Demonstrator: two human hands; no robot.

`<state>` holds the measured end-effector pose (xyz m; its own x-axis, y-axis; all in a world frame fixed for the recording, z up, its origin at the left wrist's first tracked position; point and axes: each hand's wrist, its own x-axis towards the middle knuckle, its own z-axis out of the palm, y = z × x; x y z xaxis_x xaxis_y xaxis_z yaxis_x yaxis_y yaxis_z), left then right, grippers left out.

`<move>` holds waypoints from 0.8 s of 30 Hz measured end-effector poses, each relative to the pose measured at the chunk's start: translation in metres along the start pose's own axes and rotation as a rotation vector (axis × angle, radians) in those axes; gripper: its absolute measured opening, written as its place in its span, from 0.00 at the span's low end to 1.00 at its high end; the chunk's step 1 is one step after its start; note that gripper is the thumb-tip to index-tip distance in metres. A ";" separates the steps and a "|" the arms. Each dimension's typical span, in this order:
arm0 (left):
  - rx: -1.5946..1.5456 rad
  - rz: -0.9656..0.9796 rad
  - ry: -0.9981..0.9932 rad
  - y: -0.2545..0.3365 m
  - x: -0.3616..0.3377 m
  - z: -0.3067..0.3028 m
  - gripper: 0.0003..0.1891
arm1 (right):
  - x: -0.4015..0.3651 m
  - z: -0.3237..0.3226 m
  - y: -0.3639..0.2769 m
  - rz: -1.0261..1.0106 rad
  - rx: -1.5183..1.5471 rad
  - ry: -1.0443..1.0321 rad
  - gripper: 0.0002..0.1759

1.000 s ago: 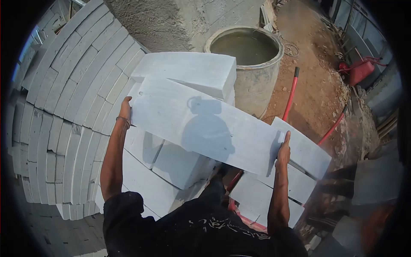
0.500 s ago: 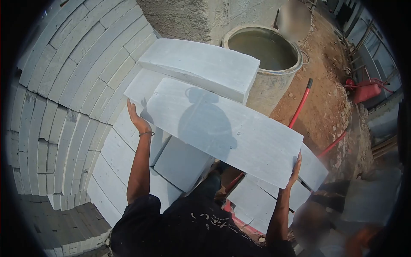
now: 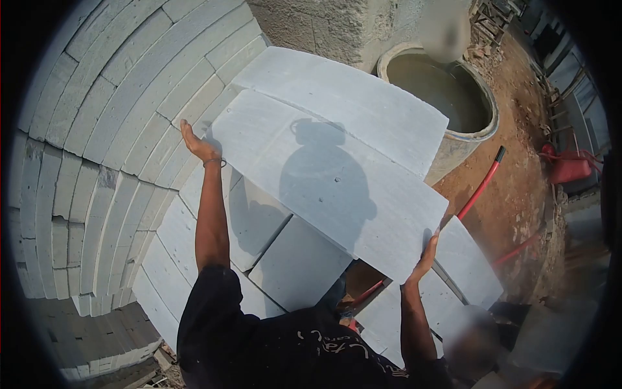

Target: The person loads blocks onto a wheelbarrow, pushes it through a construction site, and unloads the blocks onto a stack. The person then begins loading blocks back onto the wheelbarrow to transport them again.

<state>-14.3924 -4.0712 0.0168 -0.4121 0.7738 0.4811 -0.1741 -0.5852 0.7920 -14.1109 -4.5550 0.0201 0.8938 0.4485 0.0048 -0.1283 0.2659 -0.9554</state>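
A long pale grey lightweight block (image 3: 389,223) lies flat with its long edge against a matching block (image 3: 343,91) behind it, a thin seam between them. My left hand (image 3: 202,144) is at the block's left end, fingers stretched out; a small gap seems to show beside the fingertips. At the right end, my right hand (image 3: 422,260) has its fingers straight and flat along the end face, seemingly touching it. A shadow of a head covers the block's middle. Below it, more pale blocks (image 3: 301,262) sit close together.
A tall stacked block wall (image 3: 116,97) rises on the left. Beyond the blocks stands a round tub (image 3: 495,123) of murky water. A red pipe (image 3: 479,185) slants up nearby, with a red wheelbarrow (image 3: 570,170) farther right. Another person's blurred head (image 3: 472,340) is at lower right.
The long block has moved back, closing the step and gap to the block behind it. Both hands have moved with its ends, and the view has shifted slightly.
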 end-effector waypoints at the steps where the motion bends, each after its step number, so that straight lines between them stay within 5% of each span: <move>1: 0.012 -0.008 -0.011 -0.003 0.011 -0.005 0.30 | -0.003 0.018 0.003 0.015 -0.003 0.010 0.34; 4: 0.416 0.097 -0.001 0.013 0.011 -0.001 0.28 | 0.001 0.035 0.003 -0.082 -0.120 -0.020 0.35; 6: 0.502 -0.169 0.213 0.053 -0.006 0.012 0.26 | 0.001 0.034 0.005 -0.123 -0.211 -0.084 0.37; 10: 0.326 -0.127 0.026 0.065 -0.050 -0.013 0.27 | -0.005 -0.001 -0.002 -0.295 -0.212 -0.084 0.42; 14: 0.082 -0.246 0.015 0.060 -0.072 0.001 0.37 | -0.004 0.036 -0.006 -0.399 -0.315 -0.240 0.49; 24: 0.067 -0.205 0.160 0.027 -0.029 -0.001 0.36 | -0.003 0.092 0.010 -0.307 -0.187 -0.248 0.45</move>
<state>-14.3862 -4.1103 0.0238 -0.5114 0.8231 0.2469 -0.2114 -0.3990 0.8923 -14.1548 -4.4755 0.0373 0.7451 0.5704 0.3456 0.2272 0.2700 -0.9356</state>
